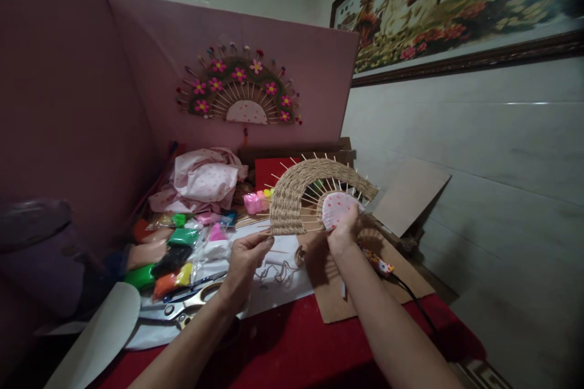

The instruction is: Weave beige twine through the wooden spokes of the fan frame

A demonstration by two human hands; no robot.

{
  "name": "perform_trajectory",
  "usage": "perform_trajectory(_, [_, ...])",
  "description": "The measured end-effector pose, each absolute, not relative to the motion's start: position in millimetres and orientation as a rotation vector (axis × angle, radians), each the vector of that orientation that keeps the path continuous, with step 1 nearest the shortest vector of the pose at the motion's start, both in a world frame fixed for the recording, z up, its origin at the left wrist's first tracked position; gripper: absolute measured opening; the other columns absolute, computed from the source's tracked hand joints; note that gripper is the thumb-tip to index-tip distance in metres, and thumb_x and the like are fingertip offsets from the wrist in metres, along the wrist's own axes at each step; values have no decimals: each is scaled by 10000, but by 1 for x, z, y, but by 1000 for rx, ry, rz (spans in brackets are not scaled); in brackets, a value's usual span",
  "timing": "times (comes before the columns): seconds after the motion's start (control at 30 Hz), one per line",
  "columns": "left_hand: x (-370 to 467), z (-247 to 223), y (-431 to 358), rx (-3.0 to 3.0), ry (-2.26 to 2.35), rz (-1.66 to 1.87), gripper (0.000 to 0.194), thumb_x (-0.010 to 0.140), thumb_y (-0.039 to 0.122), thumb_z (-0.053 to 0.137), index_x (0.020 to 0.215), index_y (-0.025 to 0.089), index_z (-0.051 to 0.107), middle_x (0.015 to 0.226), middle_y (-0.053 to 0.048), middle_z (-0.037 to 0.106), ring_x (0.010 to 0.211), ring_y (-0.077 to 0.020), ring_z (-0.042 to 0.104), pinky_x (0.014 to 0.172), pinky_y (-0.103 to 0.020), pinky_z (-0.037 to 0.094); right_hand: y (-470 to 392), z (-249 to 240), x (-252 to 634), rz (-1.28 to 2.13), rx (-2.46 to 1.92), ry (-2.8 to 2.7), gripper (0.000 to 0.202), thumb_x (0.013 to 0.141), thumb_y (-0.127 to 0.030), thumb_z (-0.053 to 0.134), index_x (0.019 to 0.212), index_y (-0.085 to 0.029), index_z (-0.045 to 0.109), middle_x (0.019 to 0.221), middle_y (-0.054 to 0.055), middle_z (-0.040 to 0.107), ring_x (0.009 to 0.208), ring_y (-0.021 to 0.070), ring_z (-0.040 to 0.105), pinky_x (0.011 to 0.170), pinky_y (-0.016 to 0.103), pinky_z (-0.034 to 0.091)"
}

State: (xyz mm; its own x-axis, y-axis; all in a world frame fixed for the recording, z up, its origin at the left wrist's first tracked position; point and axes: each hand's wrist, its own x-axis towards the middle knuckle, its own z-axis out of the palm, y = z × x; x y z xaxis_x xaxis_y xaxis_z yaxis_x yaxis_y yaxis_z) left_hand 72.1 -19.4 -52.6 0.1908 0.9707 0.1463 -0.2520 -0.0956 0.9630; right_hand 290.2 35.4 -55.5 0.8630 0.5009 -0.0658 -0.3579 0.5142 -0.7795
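Observation:
A half-round woven fan (287, 197) of tan cord on thin wooden sticks is held up above the table. My right hand (343, 232) grips it at the pale, red-dotted cloth centre (336, 209), with the thumb on the cloth. At the fan's lower left corner, my left hand (249, 258) pinches close by the end of the lowest stick or cord; the exact thing between its fingertips is too small to make out. Bare stick ends poke out past the woven band's outer edge. Beneath the fan, loose cord (278, 271) lies on white paper (292, 292).
Large scissors (171, 311) and several bags of coloured clay (166, 255) lie left. Brown cardboard (331, 310) and a patterned tool with a black cable (378, 261) are at right. Crumpled dotted cloth (205, 176) sits behind. A flower-decorated fan (239, 82) hangs on the pink panel.

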Motion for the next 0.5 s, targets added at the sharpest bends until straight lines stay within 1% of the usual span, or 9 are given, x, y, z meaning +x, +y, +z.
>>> perform_trajectory(0.1, [69,-54,-15,1239,776,1245,252,641,329,681,774,115,691,430,81,299,409,-29,205,396,-188,125,34,-54,288,506,-914,-105,462,762,-543,380,950,-167,570,732,15,640,621,143,607,570,270,521])
perform_trajectory(0.23, [67,-53,-11,1248,767,1244,323,646,362,681,856,117,696,430,80,320,398,-29,214,385,-184,123,32,-53,285,576,-861,-177,459,762,-531,373,979,-176,566,797,9,646,704,137,619,655,273,523])
perform_trajectory(0.33, [67,-53,-9,1231,822,1254,343,621,378,696,838,113,702,401,88,309,373,-24,194,371,-183,109,31,-49,282,657,-808,-214,456,770,-518,352,981,-176,568,818,11,647,738,137,621,695,283,520])
perform_trajectory(0.4, [66,-53,-6,1222,873,1281,331,595,389,709,777,113,706,381,88,314,358,-23,193,361,-183,113,28,-44,280,685,-775,-225,446,779,-503,340,973,-173,570,811,12,647,741,138,621,700,289,522])
perform_trajectory(0.47, [63,-53,-3,1278,933,1350,302,596,395,707,722,120,707,388,68,385,358,-32,252,358,-184,169,26,-41,278,666,-767,-253,416,785,-475,351,958,-169,572,790,10,644,730,136,620,685,286,526])
perform_trajectory(0.5, [61,-53,0,1344,960,1406,283,609,392,700,709,128,707,418,47,457,372,-43,311,368,-187,220,25,-40,278,650,-770,-284,396,788,-458,359,949,-166,573,777,8,643,719,134,620,669,281,528])
